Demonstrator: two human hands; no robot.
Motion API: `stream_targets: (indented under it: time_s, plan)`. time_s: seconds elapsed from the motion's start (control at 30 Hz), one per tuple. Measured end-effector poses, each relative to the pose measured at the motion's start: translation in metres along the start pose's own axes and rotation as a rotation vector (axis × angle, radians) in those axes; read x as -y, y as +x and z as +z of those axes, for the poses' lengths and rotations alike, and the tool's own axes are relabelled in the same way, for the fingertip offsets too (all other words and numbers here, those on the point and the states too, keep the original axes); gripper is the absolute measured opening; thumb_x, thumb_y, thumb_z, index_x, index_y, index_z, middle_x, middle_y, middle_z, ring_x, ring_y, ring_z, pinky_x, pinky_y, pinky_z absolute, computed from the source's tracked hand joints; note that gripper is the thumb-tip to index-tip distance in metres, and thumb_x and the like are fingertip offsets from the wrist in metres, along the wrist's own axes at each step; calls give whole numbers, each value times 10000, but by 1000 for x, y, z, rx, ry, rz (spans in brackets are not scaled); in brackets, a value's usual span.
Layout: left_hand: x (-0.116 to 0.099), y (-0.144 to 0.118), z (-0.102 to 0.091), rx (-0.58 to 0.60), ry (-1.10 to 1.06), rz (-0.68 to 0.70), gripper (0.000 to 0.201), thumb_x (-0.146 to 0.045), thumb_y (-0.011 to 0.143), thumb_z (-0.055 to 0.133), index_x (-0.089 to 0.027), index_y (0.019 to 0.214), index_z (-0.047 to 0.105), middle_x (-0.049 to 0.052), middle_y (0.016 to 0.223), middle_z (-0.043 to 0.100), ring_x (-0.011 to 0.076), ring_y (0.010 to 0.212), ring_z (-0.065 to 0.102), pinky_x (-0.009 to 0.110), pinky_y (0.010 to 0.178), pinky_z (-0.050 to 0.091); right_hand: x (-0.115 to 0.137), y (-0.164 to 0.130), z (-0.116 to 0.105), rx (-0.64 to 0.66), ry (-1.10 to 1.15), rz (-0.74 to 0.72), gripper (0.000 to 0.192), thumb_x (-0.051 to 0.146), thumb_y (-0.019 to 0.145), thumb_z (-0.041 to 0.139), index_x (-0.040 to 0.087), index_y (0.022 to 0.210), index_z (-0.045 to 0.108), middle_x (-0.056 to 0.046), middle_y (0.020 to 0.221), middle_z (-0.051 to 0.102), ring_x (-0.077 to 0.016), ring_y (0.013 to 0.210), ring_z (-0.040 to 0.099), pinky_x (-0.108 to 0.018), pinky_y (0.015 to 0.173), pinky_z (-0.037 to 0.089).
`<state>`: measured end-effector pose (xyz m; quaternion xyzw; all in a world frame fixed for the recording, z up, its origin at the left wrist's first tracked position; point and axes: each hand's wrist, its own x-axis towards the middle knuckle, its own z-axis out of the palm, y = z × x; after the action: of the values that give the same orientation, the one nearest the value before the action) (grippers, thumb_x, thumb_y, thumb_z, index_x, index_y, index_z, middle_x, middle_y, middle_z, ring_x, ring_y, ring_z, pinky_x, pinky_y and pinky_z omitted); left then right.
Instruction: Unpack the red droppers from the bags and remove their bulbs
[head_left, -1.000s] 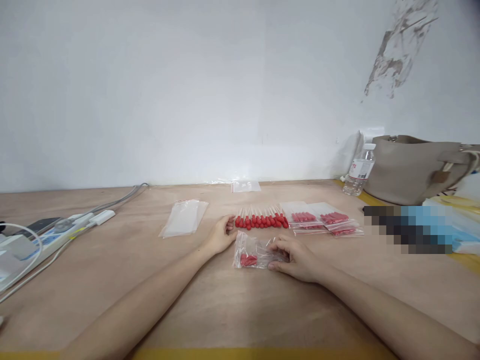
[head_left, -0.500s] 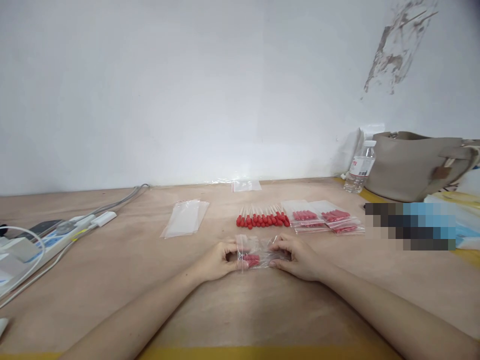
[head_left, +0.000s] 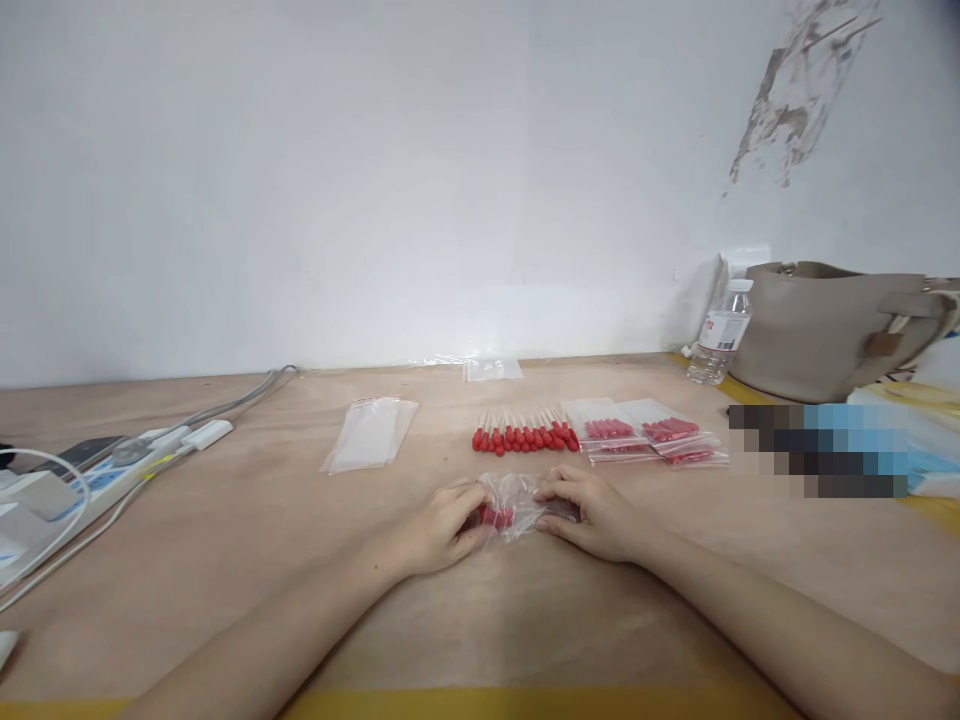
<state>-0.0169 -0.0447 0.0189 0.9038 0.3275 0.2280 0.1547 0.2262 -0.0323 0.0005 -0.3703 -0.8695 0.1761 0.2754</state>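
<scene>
Clear plastic bag (head_left: pixel 517 505) with red-tipped sticks inside lies on the table (head_left: pixel 480 620), pinched at both ends: left hand (head_left: pixel 439 528) and right hand (head_left: pixel 592 512) each in a closed grip.

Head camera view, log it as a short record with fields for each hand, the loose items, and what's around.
left hand: grips the left end of the small clear bag
right hand: grips the bag's right end
bag contents: red-tipped pieces
loose red-tipped sticks: row behind the hands
filled bags: right of the row
empty bags: left of the row
far right: water bottle, beige handbag
</scene>
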Motion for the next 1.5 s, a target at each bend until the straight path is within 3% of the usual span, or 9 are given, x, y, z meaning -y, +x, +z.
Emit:
stream_targets:
  time_s: [0.17,0.33,0.47,0.6,0.77,0.93,1.2,1.4,1.5]
  plan:
    - [10,2,-3,-62,-271,-132,158,-288,827,473,-156,882,541,35,836,597,130,753,547,256,692,439,-1,0,0,4,-3,-5,230,341,764,562,197,939,603,-44,874,548,-146,768,515,-265,679,403]
    - [53,-6,-63,-29,-593,-373,297,-331,699,648,-143,921,589,69,855,673,177,788,626,305,729,488,0,0,-2,4,1,-4,239,359,769,556,199,942,595,-38,882,550,-142,774,513,-260,683,401]
    - [85,-15,-102,-495,-564,-512,405,-381,591,716,-161,917,621,84,885,682,228,845,632,336,723,509,0,1,-2,2,0,-10,227,350,764,562,190,923,598,-35,863,552,-139,762,511,-257,674,397]
    - [94,-5,-84,-866,-224,-463,396,-420,638,665,-166,941,648,76,931,676,231,886,622,369,824,484,-1,1,-1,6,2,-1,221,342,752,577,191,911,603,-32,852,551,-137,754,511,-253,665,393]
    - [93,22,-33,-454,268,-146,268,-309,834,446,-214,988,644,44,1014,647,187,913,607,315,844,466,-1,0,-2,-6,6,4,218,339,754,575,194,915,603,-30,850,548,-137,751,509,-252,660,393]
    - [82,35,-11,-215,458,-120,297,-270,860,414,-230,1109,569,47,1070,619,186,942,593,308,842,460,0,0,-2,-1,19,-5,209,338,756,572,195,906,602,-31,853,549,-138,760,510,-257,675,399]
    - [83,34,-6,-322,145,-314,467,-365,776,551,-156,1189,486,79,1023,628,192,850,621,320,783,496,-3,0,-1,-9,12,-21,224,349,757,567,198,918,604,-36,849,551,-140,741,512,-261,652,412]
    - [66,20,-7,-614,198,-106,265,-295,844,454,-157,1038,571,90,1038,586,199,1018,522,368,904,417,-2,-1,-5,-103,-112,-131,333,388,722,600,196,993,602,-79,966,551,-192,894,496,-348,794,412]
    - [41,9,-7,-516,145,7,307,-247,886,362,-178,1144,513,85,1148,541,190,1126,450,372,968,367,-1,-1,-7,-67,-172,-172,468,430,726,587,207,1135,543,-112,1140,510,-234,1046,455,-406,894,371]
